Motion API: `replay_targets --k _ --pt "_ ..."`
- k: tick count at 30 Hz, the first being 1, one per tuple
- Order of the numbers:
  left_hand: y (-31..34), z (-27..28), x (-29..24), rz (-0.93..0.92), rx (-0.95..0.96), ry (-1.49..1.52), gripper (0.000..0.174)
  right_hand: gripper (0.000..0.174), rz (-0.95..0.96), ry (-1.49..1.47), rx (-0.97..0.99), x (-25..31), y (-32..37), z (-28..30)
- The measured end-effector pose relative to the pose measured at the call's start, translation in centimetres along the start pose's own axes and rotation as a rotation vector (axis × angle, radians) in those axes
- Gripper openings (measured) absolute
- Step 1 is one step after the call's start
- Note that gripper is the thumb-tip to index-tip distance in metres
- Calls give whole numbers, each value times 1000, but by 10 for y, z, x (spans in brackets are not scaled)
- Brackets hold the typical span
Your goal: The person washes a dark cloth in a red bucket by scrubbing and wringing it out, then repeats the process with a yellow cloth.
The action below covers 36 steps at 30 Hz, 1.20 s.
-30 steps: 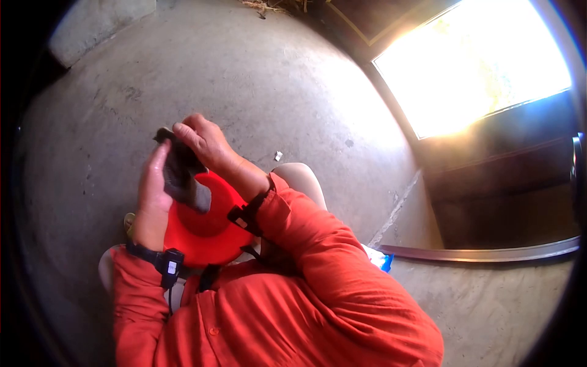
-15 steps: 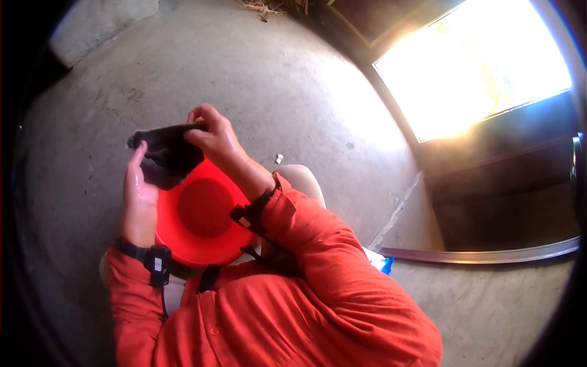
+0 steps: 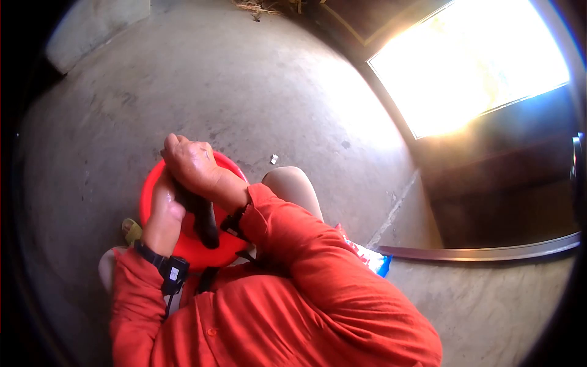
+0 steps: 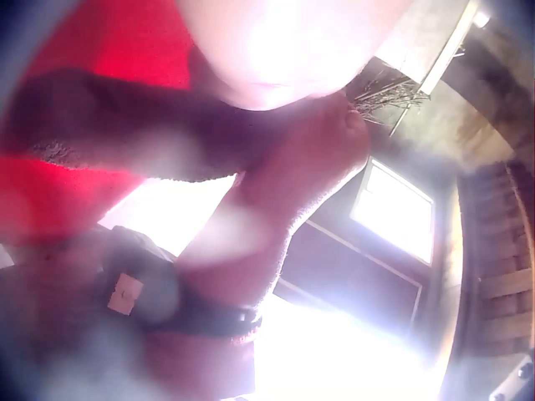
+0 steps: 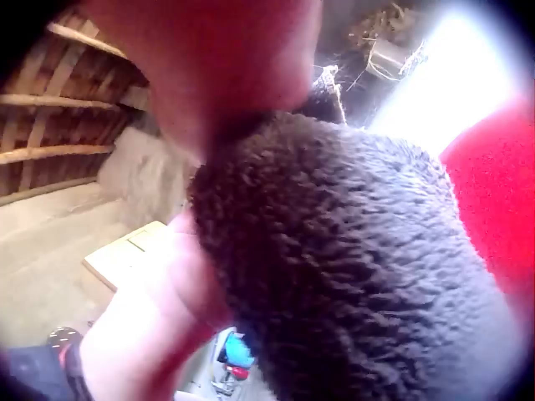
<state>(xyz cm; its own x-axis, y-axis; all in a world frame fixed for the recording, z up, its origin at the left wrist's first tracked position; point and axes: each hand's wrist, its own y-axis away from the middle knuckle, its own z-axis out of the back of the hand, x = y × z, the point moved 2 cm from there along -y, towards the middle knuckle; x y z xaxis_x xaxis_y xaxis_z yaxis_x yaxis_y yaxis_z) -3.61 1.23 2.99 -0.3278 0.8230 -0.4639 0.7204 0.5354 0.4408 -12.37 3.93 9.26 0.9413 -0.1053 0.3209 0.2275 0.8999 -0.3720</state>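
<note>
A dark, fuzzy cloth [image 3: 206,223] hangs below my two hands in a narrow, round-ended length, like a sock. My right hand [image 3: 191,166] grips its upper part with curled fingers. Just beneath and to the left, my left hand [image 3: 166,205] holds the same cloth, its fingers hidden behind the right hand. The right wrist view has the cloth's thick pile [image 5: 351,267] up close, squeezed at the top. Both hands are above a red plastic basin [image 3: 147,199], and the cloth's lower end overlaps its inside.
The basin stands between my knees [image 3: 292,186] on a concrete floor [image 3: 244,85]. A slipper [image 3: 130,230] shows left of it. A white and blue packet [image 3: 370,258] lies by my right side, and a small white scrap [image 3: 274,159] is ahead. A bright doorway [image 3: 471,67] stands at right.
The cloth was spread between both hands half a second ago; now it is bunched and hanging down. The hands have come together and moved lower, over the basin.
</note>
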Motion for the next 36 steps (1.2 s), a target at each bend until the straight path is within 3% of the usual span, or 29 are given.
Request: replay_targets --k 1,2,4,5,7,9,10,12,14,15,16,17,18,19,21,22,23,24,28,31,32,35,36 --pt "-1 -2 -1 10 5 26 29 19 86 21 -27 4 2 3" --pt "-24 43 4 -63 261 -17 29 20 175 42 -53 15 5 15" --pt "-108 100 36 -787 702 77 30 18 295 231 -107 35 19 14" --pt "-101 96 34 -658 600 70 31 16 436 -46 -163 41 25 20" --pt "-70 83 22 -396 391 50 32 15 563 210 -227 44 33 12" --pt "-33 59 5 -128 180 32 33 17 230 116 67 25 17 8" --pt "-19 41 -4 6 81 23 33 16 33 -186 64 8 3 1" --pt "-1 -4 -8 9 94 -7 34 15 -12 -168 6 -6 -5 5" --pt "-35 49 2 -124 247 -207 32 13 64 -169 -43 1 -2 12" --pt "-56 77 12 -298 363 -231 31 12 140 -183 -63 14 7 19" --pt "-77 105 23 -474 475 -235 29 13 300 247 -46 28 18 1" --pt "-82 101 27 -656 619 -86 28 15 392 -34 -59 38 23 5" --pt "-77 84 26 -835 759 67 26 16 381 6 -38 36 23 1" --pt "-69 79 23 -661 607 90 27 16 367 46 -16 29 21 -4" --pt "-39 61 15 -252 321 54 30 9 41 -13 -65 -5 0 -11" --pt "-23 47 12 -94 203 32 33 15 -54 84 18 -25 -8 -17" --pt "-13 32 7 -37 145 31 37 20 -253 -70 110 -39 -16 -13" --pt "-4 19 1 -8 102 12 40 21 -321 -78 103 -39 -19 -8" --pt "25 -16 -23 -27 -27 -62 57 21 -409 -279 -32 -32 -15 2" --pt "30 -23 -26 -189 54 -622 68 23 -339 -609 -48 -29 -15 10" --pt "33 -28 -31 -234 218 -767 61 24 -337 -664 -49 -28 -18 10" --pt "43 -44 -30 -402 263 -969 57 31 -357 -811 -27 -30 -17 4" --pt "34 -33 -30 -346 269 -989 41 35 -369 -843 -6 -32 -16 2"
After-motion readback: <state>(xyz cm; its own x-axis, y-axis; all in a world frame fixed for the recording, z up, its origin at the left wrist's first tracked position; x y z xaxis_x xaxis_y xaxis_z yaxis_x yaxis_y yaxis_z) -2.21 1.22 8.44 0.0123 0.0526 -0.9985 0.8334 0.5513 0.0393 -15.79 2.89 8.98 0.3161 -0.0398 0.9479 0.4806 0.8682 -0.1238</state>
